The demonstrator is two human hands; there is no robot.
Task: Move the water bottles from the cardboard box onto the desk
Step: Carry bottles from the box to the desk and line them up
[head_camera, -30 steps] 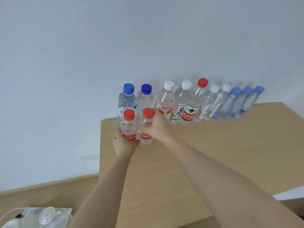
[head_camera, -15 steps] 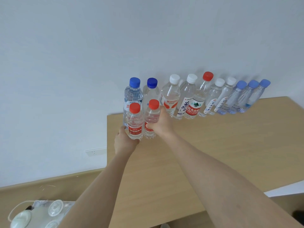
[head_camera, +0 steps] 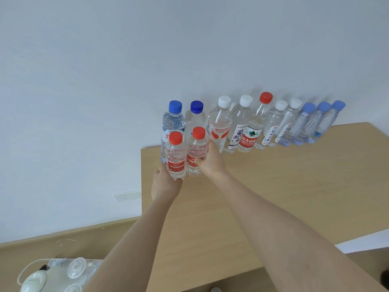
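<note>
White clutter (head_camera: 52,275) at frame 7 o'clock. Wall socket (head_camera: 127,196) at 9 o'clock of left hand (head_camera: 166,186). Left hand fingers wrapped round base of left red-cap bottle (head_camera: 175,159), upright. Just beside, at its 3 o'clock: right red-cap bottle (head_camera: 196,152), upright, grasped from 3 o'clock side by right hand (head_camera: 211,163). Both over desk (head_camera: 273,197) far-left corner; base contact unclear. Row of ten bottles (head_camera: 251,131) stands along wall, frame 12 to 2 o'clock.
</note>
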